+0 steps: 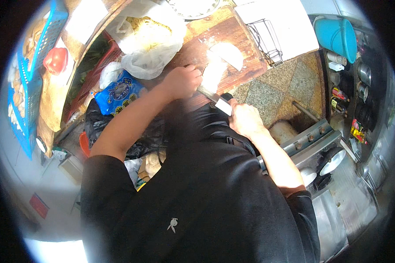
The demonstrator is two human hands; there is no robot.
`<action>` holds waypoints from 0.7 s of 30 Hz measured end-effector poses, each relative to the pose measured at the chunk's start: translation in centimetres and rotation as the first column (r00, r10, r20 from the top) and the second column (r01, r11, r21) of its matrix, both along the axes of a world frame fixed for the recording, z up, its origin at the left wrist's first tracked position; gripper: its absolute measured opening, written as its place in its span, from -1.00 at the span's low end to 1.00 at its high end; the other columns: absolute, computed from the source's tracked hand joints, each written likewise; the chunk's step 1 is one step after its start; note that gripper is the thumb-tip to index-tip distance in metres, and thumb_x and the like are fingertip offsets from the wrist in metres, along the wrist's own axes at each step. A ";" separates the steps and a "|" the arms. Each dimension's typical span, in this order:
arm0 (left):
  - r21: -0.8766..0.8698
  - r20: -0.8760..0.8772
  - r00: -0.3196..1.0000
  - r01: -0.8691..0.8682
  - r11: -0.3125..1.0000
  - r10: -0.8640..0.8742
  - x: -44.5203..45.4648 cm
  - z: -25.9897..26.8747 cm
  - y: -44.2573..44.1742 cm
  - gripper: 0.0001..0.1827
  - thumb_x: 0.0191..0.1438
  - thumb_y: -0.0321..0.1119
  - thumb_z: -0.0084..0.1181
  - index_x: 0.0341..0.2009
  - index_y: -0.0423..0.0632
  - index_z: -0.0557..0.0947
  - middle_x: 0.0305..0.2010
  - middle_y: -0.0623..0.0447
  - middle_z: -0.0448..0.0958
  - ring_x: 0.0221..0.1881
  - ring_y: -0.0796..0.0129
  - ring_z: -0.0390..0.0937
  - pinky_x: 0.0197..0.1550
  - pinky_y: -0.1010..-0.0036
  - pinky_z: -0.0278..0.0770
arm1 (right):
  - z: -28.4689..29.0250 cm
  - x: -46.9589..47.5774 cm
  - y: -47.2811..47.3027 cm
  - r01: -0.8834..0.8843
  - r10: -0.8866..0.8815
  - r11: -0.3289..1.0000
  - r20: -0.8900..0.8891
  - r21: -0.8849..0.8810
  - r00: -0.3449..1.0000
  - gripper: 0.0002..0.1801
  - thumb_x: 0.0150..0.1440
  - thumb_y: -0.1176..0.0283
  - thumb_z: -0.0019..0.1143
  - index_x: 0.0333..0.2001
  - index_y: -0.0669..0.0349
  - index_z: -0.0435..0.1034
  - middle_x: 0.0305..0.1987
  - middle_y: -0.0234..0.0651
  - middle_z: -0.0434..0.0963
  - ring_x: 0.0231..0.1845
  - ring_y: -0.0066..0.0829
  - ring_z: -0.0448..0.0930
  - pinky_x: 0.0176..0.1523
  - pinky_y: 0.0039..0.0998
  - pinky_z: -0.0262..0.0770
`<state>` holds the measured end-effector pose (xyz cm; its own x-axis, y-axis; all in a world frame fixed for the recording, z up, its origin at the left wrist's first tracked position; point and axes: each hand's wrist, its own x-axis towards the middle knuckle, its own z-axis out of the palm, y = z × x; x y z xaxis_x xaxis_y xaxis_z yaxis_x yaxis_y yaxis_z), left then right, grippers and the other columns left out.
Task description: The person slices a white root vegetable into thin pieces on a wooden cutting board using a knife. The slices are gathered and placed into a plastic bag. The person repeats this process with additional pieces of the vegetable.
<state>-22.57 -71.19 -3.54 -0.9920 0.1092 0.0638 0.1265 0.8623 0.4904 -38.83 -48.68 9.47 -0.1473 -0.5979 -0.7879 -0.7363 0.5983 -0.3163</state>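
Note:
My right hand [247,118] grips the pale handle of a kitchen knife [223,104]; the blade points up and left, low over a wooden cutting board [250,62]. My left hand [184,82] is curled at the board's lower left edge, close to the blade; whether it holds anything is hidden. Strong light washes out the board's middle. A white, half-round piece of food [228,55] lies there, with small pale scraps above it. Beside the board at the upper left stands an open plastic bag of yellow noodles [148,31].
A blue printed packet [118,92] and a red basket [93,69] are at the left, with a red pepper [56,61] farther out. A black wire rack [266,39] stands right of the board. A teal bucket [335,37] and a stove with pans [331,161] are at the right.

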 end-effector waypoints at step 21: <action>0.103 -0.005 1.000 0.021 0.994 -0.020 0.7 0.9 -0.4 -0.76 -0.18 -0.45 0.32 -0.33 0.02 0.62 -0.33 0.08 0.47 -0.20 0.07 0.52 -0.22 0.20 0.62 | 3.0 2.0 -0.5 -0.009 0.009 0.999 0.007 -0.052 1.000 -0.72 0.20 0.44 0.19 -0.07 0.38 0.44 -0.26 0.18 0.73 -0.14 0.17 0.79 0.05 0.07 0.71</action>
